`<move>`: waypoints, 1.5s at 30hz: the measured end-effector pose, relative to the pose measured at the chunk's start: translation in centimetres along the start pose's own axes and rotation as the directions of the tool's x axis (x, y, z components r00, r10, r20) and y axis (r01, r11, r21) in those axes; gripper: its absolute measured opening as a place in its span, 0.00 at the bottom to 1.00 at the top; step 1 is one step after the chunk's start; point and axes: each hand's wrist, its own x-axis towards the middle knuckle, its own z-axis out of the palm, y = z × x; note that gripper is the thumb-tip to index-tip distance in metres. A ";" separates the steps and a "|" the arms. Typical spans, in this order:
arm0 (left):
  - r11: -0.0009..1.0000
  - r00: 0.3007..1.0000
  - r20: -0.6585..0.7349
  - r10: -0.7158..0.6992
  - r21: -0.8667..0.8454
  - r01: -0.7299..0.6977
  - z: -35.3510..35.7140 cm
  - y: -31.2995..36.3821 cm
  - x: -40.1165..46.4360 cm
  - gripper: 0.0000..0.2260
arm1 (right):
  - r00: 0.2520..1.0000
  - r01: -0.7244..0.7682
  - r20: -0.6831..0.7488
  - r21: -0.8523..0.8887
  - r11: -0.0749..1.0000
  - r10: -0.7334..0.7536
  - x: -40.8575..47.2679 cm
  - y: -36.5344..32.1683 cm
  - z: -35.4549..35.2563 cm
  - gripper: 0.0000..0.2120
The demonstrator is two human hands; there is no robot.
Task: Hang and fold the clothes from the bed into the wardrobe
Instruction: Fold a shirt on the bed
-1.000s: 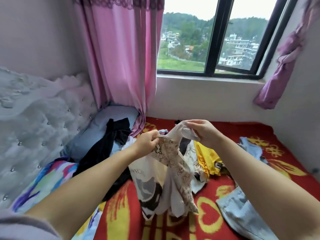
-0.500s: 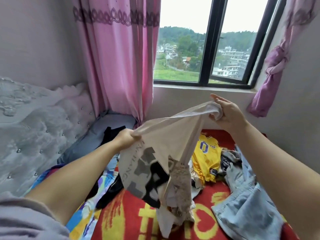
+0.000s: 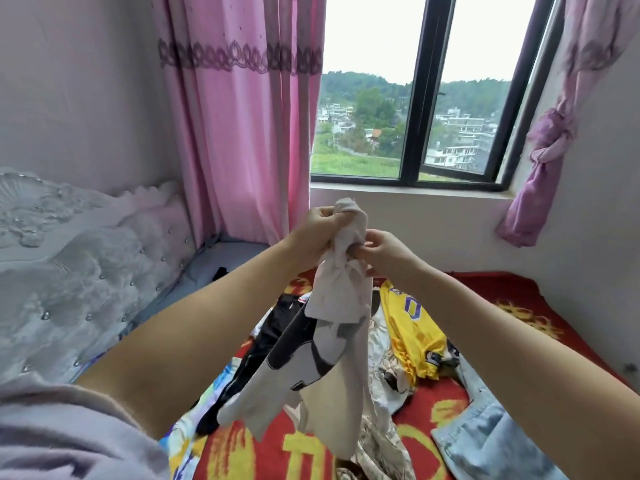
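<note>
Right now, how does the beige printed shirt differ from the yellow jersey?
The beige printed shirt hangs bunched in the air, gripped by both hands; the yellow jersey lies untouched on the bed. The shirt carries a black print, the jersey a purple number. Both are unfolded.

Both bare forearms reach forward and converge at mid-frame, raised in front of the person. The left hand [image 3: 320,233] is curled into a fist, knuckles up, gripping bunched cloth whose end sticks out above it. The right hand [image 3: 384,252] sits just beside it, slightly lower, fingers bent inward and pinching the same bunch. A pale lilac sleeve [image 3: 65,434] covers the left upper arm.
</note>
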 end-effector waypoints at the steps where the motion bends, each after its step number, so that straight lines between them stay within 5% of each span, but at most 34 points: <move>1: 0.999 0.998 0.061 0.017 -0.047 -0.014 -0.8 -0.2 -0.3 0.12 | 0.998 0.006 -0.061 0.040 0.999 -0.003 0.2 -0.1 0.0 0.10; 5: 0.977 0.967 0.253 -0.002 0.206 -0.052 -4.1 -4.2 -1.9 0.31 | 0.989 0.029 -0.144 0.441 0.897 0.039 0.5 -1.7 -0.9 0.07; 8: 0.920 0.933 0.303 -0.196 0.387 0.067 -3.7 -9.7 -3.8 0.23 | 0.981 0.122 -0.195 0.644 0.755 0.008 1.2 -4.2 -2.2 0.08; 13: 0.852 0.917 0.098 -0.387 0.418 0.315 -3.0 -16.6 -5.4 0.13 | 0.892 0.391 -0.451 0.739 0.549 -0.027 1.9 -6.6 -6.6 0.09; 15: 0.878 0.944 -0.024 -0.328 0.362 0.314 -3.2 -16.0 -4.9 0.09 | 0.803 0.430 -0.595 0.605 0.670 0.022 2.1 -5.0 -9.2 0.09; 18: 0.935 0.965 -0.186 -0.187 0.268 0.233 -2.9 -12.9 -2.9 0.11 | 0.717 0.089 -0.694 0.183 0.979 0.065 1.4 -0.3 -11.9 0.14; 20: 0.949 0.973 -0.170 -0.155 0.249 0.194 -2.4 -10.5 -1.5 0.11 | 0.816 -0.147 -0.559 0.042 0.988 0.146 0.4 3.1 -11.6 0.22; 23: 0.928 0.976 -0.032 -0.216 0.304 0.215 -1.0 -7.5 -0.3 0.11 | 0.933 -0.357 -0.116 -0.217 0.908 0.340 -1.8 6.4 -8.9 0.48; 25: 0.902 0.956 0.039 -0.290 0.344 0.260 0.2 -6.2 0.0 0.10 | 0.924 -0.287 0.182 -0.252 0.924 0.337 -3.0 6.8 -6.1 0.55; 27: 0.868 0.901 0.083 -0.425 0.319 0.380 1.1 -6.1 0.1 0.09 | 0.921 -0.164 0.315 -0.223 0.961 0.230 -3.2 6.7 -3.3 0.55; 30: 0.801 0.775 0.213 -0.596 0.230 0.553 1.0 -6.2 -0.4 0.10 | 0.986 0.044 0.161 -0.440 0.897 0.031 -3.1 6.6 -1.0 0.39; 33: 0.839 0.790 0.311 -0.529 0.052 0.542 -1.4 -5.7 -0.6 0.17 | 0.996 0.063 0.078 -0.385 0.921 -0.035 -2.8 7.0 -0.5 0.06; 36: 0.902 0.820 0.379 -0.430 0.131 0.412 -3.9 -5.7 -1.4 0.28 | 0.999 -0.035 -0.034 -0.061 0.998 0.033 -2.5 7.0 -0.7 0.13; 39: 0.889 0.753 0.494 -0.435 0.368 0.273 -4.2 -7.2 -3.0 0.21 | 0.990 -0.128 -0.033 0.218 0.968 0.139 -1.9 6.1 -1.3 0.19; 42: 0.951 0.876 0.390 -0.285 0.227 0.208 -3.9 -8.5 -3.7 0.18 | 0.986 -0.147 -0.047 0.202 0.968 0.159 -1.3 6.0 -1.6 0.23; 45: 0.996 0.994 0.087 -0.074 0.054 0.069 -3.6 -7.4 -3.7 0.19 | 0.992 -0.120 -0.039 0.005 0.993 0.120 -1.8 6.4 -2.1 0.17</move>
